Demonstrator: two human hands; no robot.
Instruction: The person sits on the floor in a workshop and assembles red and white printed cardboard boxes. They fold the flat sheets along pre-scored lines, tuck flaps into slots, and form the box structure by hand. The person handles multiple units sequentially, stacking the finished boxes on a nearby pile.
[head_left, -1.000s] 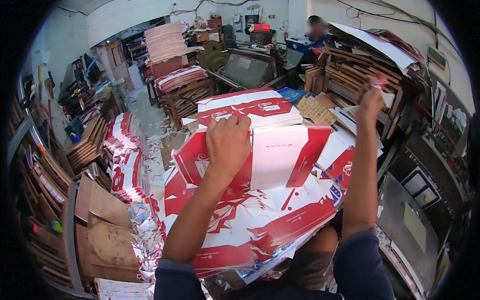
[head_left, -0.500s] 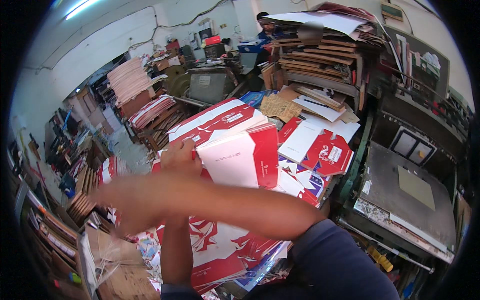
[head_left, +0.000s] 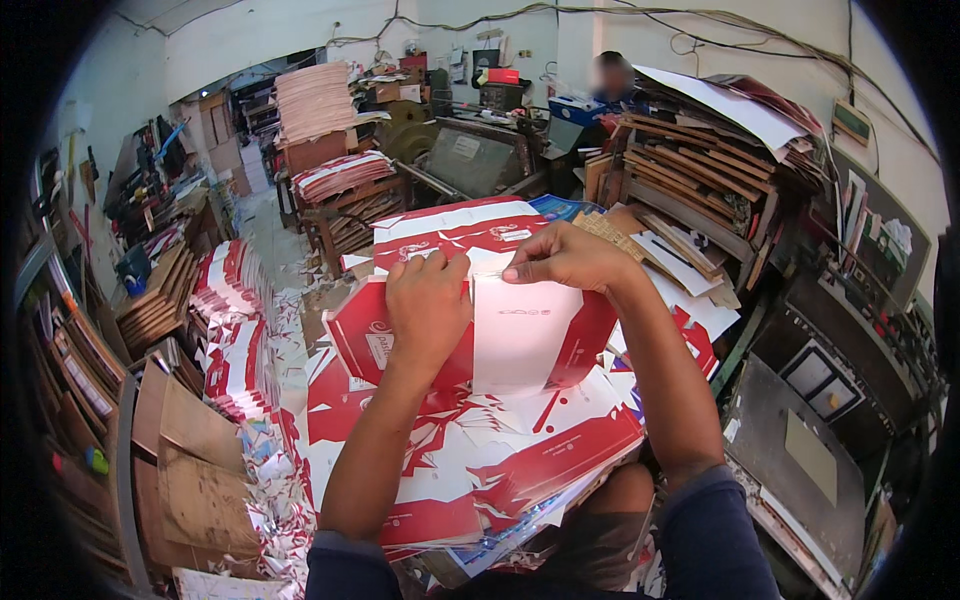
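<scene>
A bundle of red-and-white printed card sheets (head_left: 518, 345) stands upright in front of me, on a pile of similar flat sheets (head_left: 400, 515). My left hand (head_left: 428, 300) is curled over its top edge on the left, the back of the hand toward me. My right hand (head_left: 570, 258) pinches the top edge near the middle between thumb and fingers. The fingertips behind the bundle are hidden. Just beyond it lies another stack of red-and-white sheets (head_left: 455, 222). Loose cut-out scraps (head_left: 445, 425) are scattered below the bundle.
At the left, stacked printed sheets (head_left: 235, 350) stand beside paper scraps (head_left: 275, 490) and cardboard boxes (head_left: 205, 490). A machine with a flat metal bed (head_left: 800, 460) is at the right. Wooden boards (head_left: 690, 175) fill a rack at the back right, where a person (head_left: 610, 80) is partly visible.
My right arm, which reached blurred across to the left over my left arm, has swung back right. Its hand now grips the bundle's top edge. The bundle is more upright, and the view has shifted.
</scene>
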